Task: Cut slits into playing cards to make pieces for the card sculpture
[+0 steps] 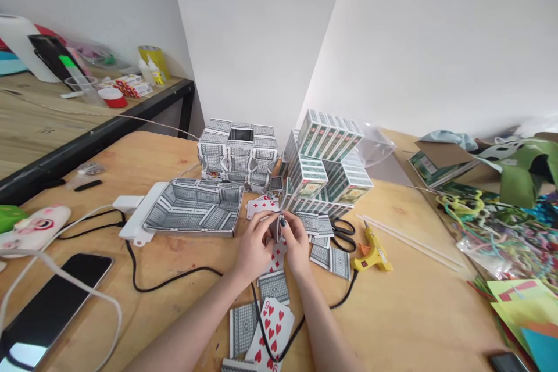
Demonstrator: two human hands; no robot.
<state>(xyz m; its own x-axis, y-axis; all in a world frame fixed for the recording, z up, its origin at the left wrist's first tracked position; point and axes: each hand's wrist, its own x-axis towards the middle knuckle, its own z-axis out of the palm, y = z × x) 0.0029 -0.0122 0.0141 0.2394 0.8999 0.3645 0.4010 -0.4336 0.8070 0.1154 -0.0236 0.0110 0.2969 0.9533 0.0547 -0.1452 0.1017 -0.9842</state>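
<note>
Between my two hands is a grey-backed playing card [274,228], gripped by the fingers of both at the middle of the table. My left hand [256,244] curls round it from the left. On the other side my right hand [293,241], with dark nail polish, presses its thumb against it. Whether it is one card or a few I cannot tell. Loose cards lie beneath and around the hands, among them a nine of hearts [271,331] face up and a face-down card [274,288]. A face-up diamond card [262,204] lies just beyond my fingertips.
A card-covered tray [192,226] and a block built of cards [238,157] stand behind left. Stacked card boxes [307,174] rise behind right. Scissors [344,235] and a yellow glue gun [372,253] lie right; its black cord [257,308] crosses the cards. A phone [56,308] lies left.
</note>
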